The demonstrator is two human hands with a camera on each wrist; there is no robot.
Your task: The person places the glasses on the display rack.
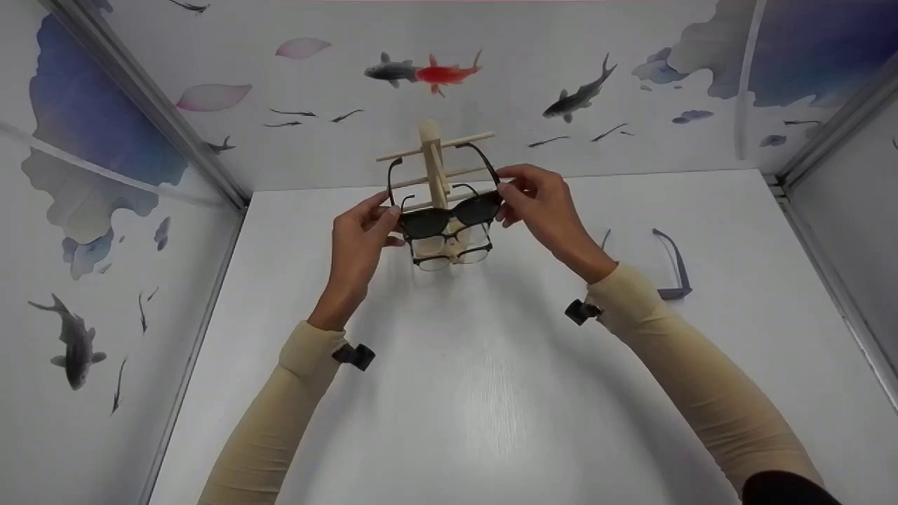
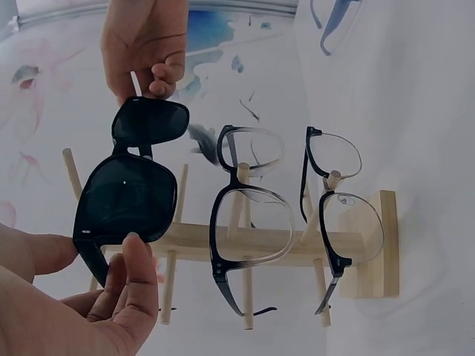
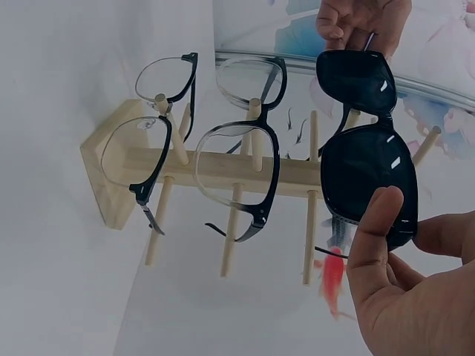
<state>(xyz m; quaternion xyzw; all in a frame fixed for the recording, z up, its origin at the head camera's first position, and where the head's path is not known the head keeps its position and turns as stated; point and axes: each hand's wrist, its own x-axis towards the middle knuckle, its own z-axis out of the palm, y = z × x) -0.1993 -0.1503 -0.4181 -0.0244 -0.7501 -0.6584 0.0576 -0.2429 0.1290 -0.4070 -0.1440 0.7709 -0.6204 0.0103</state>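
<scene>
Black sunglasses are held by both hands at the upper part of a wooden glasses stand. My left hand pinches the frame at the left hinge between thumb and fingers. At the opposite hinge, my right hand pinches the frame the same way. The dark lenses face me, and the temples reach back on either side of the post. Below them on the stand's pegs sit two pairs of clear glasses, a middle pair with a black-to-clear frame and a lower half-rim pair.
Another pair of glasses, grey-blue, lies on the white table to the right, partly hidden by my right forearm. A printed wall with fish stands close behind the stand, with panels at the sides.
</scene>
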